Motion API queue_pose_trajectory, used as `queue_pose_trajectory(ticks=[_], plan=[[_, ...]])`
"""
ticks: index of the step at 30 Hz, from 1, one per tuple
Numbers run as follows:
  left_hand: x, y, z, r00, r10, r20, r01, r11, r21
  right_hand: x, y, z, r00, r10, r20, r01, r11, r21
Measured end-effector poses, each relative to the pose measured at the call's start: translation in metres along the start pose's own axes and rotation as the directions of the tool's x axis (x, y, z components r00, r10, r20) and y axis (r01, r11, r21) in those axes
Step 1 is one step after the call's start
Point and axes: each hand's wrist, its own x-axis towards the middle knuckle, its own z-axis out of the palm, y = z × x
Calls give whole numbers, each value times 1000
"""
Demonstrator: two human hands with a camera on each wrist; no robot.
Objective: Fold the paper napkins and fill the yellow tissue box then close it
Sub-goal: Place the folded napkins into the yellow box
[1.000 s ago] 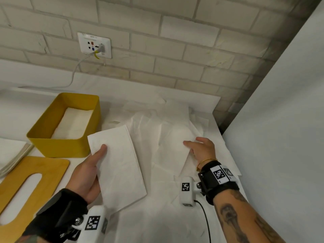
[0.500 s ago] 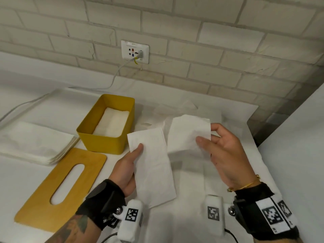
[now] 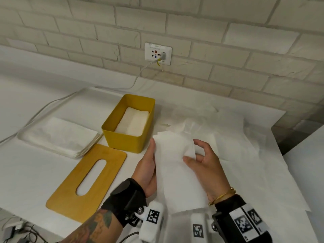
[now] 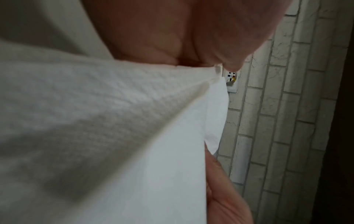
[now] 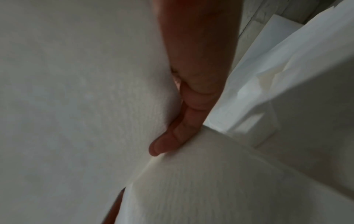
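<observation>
**Clerk:** Item one, your left hand (image 3: pixel 148 170): palm and thumb laid along the left long edge of the folded napkin (image 3: pixel 177 172); the fingers go under the sheet, so a grasp, as far as I can tell. Item two, your right hand (image 3: pixel 204 165): thumb on top, fingers curled behind the napkin's right edge, pinching it.

**Operator:** And the napkin's lie?

**Clerk:** Held between both hands above the loose napkin sheets (image 3: pixel 236 137), its long axis running away from you, toward the wall.

**Operator:** The box?

**Clerk:** Item three, yellow tissue box (image 3: pixel 122 139): open, up and to the left of your hands, a white stack of napkins (image 3: pixel 133 122) already inside. Its long axis also runs away from you, roughly matching the napkin's. Your left hand is the nearer. Item four, lid (image 3: pixel 70 188): flat on the table (image 3: pixel 26 172), in front of the box.

**Operator:** So the carry goes forward-left?

**Clerk:** In my judgement, yes, with little turning needed.
</observation>
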Motion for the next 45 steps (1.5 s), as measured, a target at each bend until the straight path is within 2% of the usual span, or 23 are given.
queue_pose_trajectory(ticks=[4, 12, 14, 18, 20, 22, 24, 26, 28, 32, 34, 41, 43, 45], plan=[[0, 0, 2, 1000, 7, -2, -7, 999, 45, 2, 2, 3, 1000, 5, -3, -5, 1000, -22], [4, -4, 3, 1000, -14, -3, 14, 996, 93, 1, 7, 6, 999, 33, 10, -33, 999, 40], [6, -3, 3, 999, 15, -28, -12, 996, 87, -5, 12, 5, 998, 53, 38, -55, 997, 50], [10, 4, -5, 988, 109, -107, -101, 992, 78, -27, 33, -3, 973, 159, 167, -152, 987, -51], [11, 9, -10, 979, 142, -145, -132, 989, 71, -31, 38, -16, 962, 207, 177, -209, 978, -4], [11, 12, -13, 976, 149, -157, -141, 988, 59, -25, 39, -34, 978, 205, 19, -206, 969, 139], [9, 13, -12, 976, 148, -160, -141, 988, 57, -14, 33, -52, 967, 182, -176, -119, 940, 320], [8, 10, -9, 977, 143, -162, -135, 989, 57, -5, 26, -62, 949, 176, -261, -48, 901, 432], [7, 7, -4, 978, 133, -162, -125, 990, 60, 3, 22, -62, 937, 210, -278, -56, 878, 476], [5, 4, -2, 978, 121, -171, -111, 992, 67, 15, 23, -57, 904, 262, -339, -147, 933, 328], [4, 4, -4, 975, 126, -183, -114, 991, 75, 16, 27, -57, 896, 252, -367, -149, 946, 287], [2, 4, -9, 973, 117, -198, -102, 991, 82, 27, 22, -57, 896, 274, -349, -105, 895, 433], [2, 3, -9, 974, 119, -192, -104, 991, 86, 35, 14, -60, 881, 226, -416, -77, 936, 344], [1, 4, -8, 976, 116, -184, -101, 991, 89, 39, 6, -63, 863, 77, -499, -37, 995, 89]])
